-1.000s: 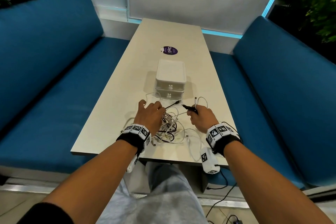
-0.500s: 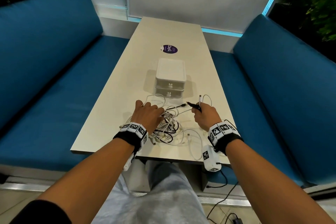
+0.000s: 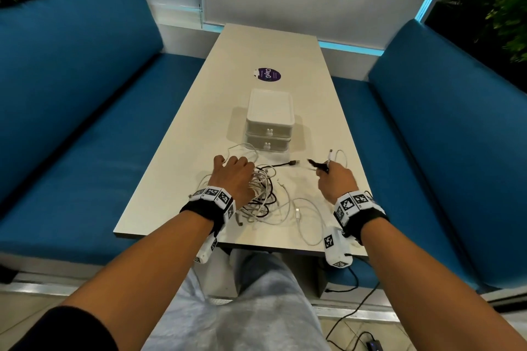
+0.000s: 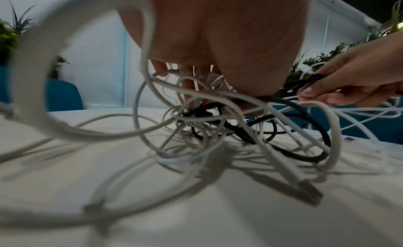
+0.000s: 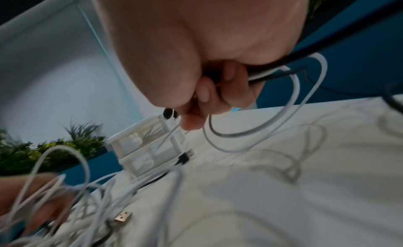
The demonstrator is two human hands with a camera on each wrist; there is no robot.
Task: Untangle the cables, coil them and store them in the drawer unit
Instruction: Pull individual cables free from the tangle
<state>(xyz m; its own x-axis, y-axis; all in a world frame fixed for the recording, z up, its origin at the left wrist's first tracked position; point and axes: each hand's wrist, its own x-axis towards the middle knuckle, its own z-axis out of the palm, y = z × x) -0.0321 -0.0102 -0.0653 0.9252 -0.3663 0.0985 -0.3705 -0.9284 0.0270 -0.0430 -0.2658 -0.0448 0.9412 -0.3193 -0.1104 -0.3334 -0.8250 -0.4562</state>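
Note:
A tangle of white and black cables (image 3: 263, 194) lies on the near end of the table (image 3: 176, 179). My left hand (image 3: 233, 172) rests on its left side, fingers curled down into the loops (image 4: 218, 121). To the right, my right hand (image 3: 328, 172) pinches a black cable end together with a white cable (image 5: 257, 74) just above the table. A black USB plug (image 3: 293, 162) lies between the hands. The white two-drawer unit (image 3: 269, 120) stands beyond them, both drawers closed.
A purple round sticker (image 3: 268, 74) lies past the drawer unit. Blue benches (image 3: 85, 122) run along both sides of the table. White cable loops (image 3: 308, 225) trail to the near table edge. Dark cords (image 3: 348, 308) hang to the floor.
My right hand has drawn slightly to the right with its cable ends, and the black USB plug has slid right with it. The left hand stays on the tangle.

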